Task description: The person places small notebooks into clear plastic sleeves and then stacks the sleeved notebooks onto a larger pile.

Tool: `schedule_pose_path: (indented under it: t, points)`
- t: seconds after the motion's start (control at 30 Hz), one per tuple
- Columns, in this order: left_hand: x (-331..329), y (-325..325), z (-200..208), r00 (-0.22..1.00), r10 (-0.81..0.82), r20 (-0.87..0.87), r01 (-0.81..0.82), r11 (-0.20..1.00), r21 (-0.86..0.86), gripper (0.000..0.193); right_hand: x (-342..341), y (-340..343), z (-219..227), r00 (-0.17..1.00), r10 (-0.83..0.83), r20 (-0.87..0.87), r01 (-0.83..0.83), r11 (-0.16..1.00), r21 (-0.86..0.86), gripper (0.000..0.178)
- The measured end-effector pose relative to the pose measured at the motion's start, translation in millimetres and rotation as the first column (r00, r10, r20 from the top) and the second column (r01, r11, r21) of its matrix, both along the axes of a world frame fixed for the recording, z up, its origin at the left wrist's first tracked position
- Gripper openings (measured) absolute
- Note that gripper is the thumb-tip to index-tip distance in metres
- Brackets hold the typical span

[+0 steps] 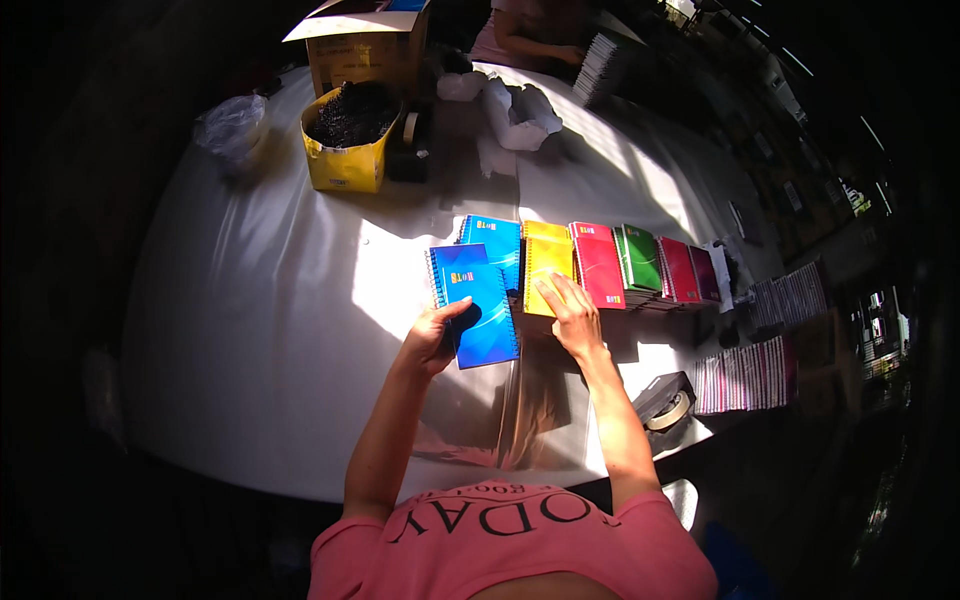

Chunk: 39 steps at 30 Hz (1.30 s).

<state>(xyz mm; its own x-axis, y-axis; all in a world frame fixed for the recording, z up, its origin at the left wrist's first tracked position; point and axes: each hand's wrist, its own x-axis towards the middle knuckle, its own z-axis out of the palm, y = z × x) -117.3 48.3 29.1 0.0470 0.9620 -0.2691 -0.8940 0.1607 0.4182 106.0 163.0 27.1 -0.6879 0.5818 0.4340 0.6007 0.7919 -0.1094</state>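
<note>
My left hand (433, 333) is closed on blue spiral notebooks (487, 330), at least two overlapping, with the thumb across the front cover. My right hand (573, 315) rests on a yellow spiral notebook (547, 250), its fingers stretched over the lower part of the cover; the thumb is hard to make out. Behind the held notebooks lies another blue notebook (493, 235). To the right of the yellow one, the row continues with a red notebook (597, 262), a green one (641, 258), another red one (678, 272) and a dark purple one (705, 274).
Tape in a black dispenser (668, 402) sits at the near right, beside stacked notebooks (745, 378). A yellow box of black spiral pieces (345, 165), a cardboard box (365, 55) and white wrapping (520, 115) stand farther back. Another person (530, 30) is across the table (250, 330).
</note>
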Motion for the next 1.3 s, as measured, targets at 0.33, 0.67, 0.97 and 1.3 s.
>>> schedule_pose_path:
  t: [0.33, 0.67, 0.97, 1.3]
  points:
    - [15, 0, 23, 0.936, -0.261, 0.236, 0.258, 0.965, 0.043, 0.090, 12, 35, 87, 0.330, 0.182, -0.926, -0.944, 0.047, -0.327, 0.026]
    - [59, -44, 17, 0.897, -0.409, 0.167, 0.391, 0.911, 0.129, 0.055, 52, 42, 78, 0.994, 0.031, 0.104, 0.042, 0.773, -0.633, 0.081]
    - [64, -34, 3, 0.923, -0.281, 0.262, 0.282, 0.959, 0.037, 0.045, 72, 79, 40, 0.989, -0.010, 0.150, 0.058, 0.946, -0.318, 0.079]
    - [86, -22, 2, 0.988, -0.150, 0.042, 0.148, 0.988, 0.037, 0.038, 77, 74, 22, 0.995, -0.093, 0.027, 0.097, 0.976, -0.195, 0.079]
